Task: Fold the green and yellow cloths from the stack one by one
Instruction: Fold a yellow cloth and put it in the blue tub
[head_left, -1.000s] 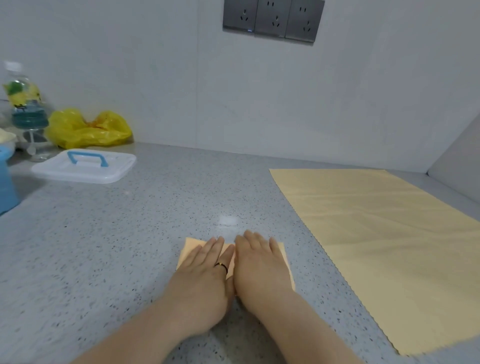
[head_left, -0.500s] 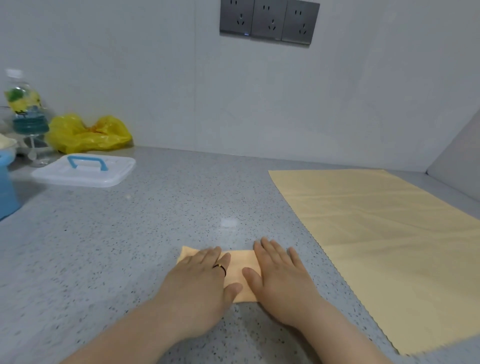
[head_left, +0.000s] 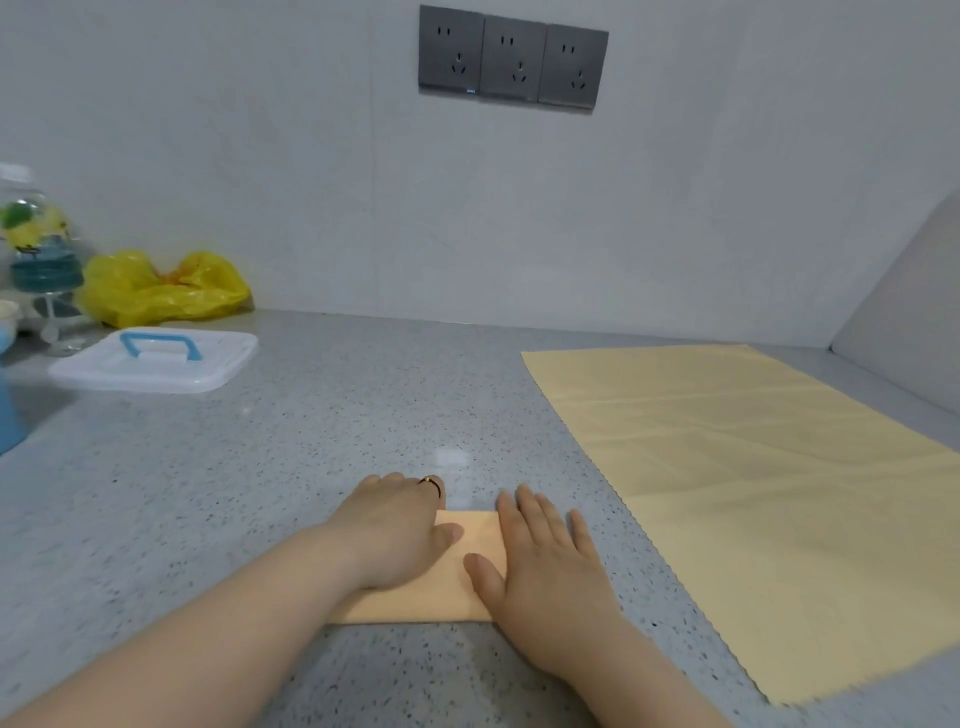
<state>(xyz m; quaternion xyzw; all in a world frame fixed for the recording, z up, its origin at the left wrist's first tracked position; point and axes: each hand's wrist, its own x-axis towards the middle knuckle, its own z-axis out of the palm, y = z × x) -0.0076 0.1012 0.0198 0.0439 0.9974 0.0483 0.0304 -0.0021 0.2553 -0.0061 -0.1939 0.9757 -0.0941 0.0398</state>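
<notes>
The small folded yellow cloth (head_left: 426, 605) lay on the speckled grey countertop (head_left: 208, 493) beneath both hands. The right hand (head_left: 550, 571) pressed it flat, fingers straight. The left hand (head_left: 395, 530) bent its fingers over the far edge, grip unclear.

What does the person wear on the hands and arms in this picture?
No sleeves, gloves, watch or bracelet show; both arms are uncovered as far as the picture reaches. The left hand has one thin ring, dark with a gold glint, on one finger. The right hand wears nothing.
</notes>
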